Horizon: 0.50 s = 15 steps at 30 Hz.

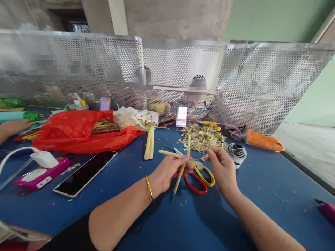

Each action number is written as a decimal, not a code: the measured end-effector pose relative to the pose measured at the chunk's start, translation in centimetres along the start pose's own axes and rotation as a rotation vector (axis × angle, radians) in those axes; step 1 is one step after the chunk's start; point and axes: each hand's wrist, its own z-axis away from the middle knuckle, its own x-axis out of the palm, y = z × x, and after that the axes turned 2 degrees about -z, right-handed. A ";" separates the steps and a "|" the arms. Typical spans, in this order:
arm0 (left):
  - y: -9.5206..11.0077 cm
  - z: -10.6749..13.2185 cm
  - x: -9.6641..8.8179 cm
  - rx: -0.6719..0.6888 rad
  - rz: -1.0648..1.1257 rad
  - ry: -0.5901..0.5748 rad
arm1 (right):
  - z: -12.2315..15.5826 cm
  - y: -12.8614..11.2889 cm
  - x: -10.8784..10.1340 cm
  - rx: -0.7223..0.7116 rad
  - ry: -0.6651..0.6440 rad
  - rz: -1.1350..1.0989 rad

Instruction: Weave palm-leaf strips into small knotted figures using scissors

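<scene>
My left hand [169, 170] is closed around pale yellow-green leaf strips [183, 164] that cross each other above the blue table [162, 223]. A gold bangle sits on that wrist. My right hand [221, 165] pinches something thin and pale at the strips' right end; I cannot make out what it is. Scissors [200, 179] with red and yellow handles lie on the table just under both hands.
A red plastic bag [75, 132] with leaf strips, a loose strip [149, 143], a heap of leaf trimmings [202, 137], a coil of wire [236, 152], two phones [85, 173], an orange packet [263, 140]. Another person's hand [14, 126] rests far left. A perforated metal screen [256, 80] borders the far edge.
</scene>
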 end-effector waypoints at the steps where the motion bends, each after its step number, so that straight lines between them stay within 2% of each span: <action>1: 0.3 0.1 -0.2 0.006 0.049 0.018 | 0.3 -0.4 -0.1 -0.053 0.001 0.045; 2: 0.6 0.2 -0.3 0.012 0.094 0.027 | 0.8 -0.7 0.0 -0.090 -0.049 0.078; 4: 0.8 0.5 -0.4 0.031 0.163 0.038 | 1.9 -1.1 0.5 -0.118 -0.267 0.114; 6: 0.6 0.8 -0.2 0.047 0.194 0.038 | 3.0 -1.0 1.5 -0.073 -0.503 0.109; 8: 0.3 0.9 0.1 0.049 0.189 0.032 | 3.9 -0.4 2.4 0.030 -0.624 0.076; 11: 0.0 0.9 0.4 0.056 0.156 0.028 | 4.5 0.5 3.1 0.138 -0.633 0.033; 15: -0.2 0.7 0.4 0.107 0.178 0.037 | 4.6 0.0 2.6 0.008 -0.594 0.140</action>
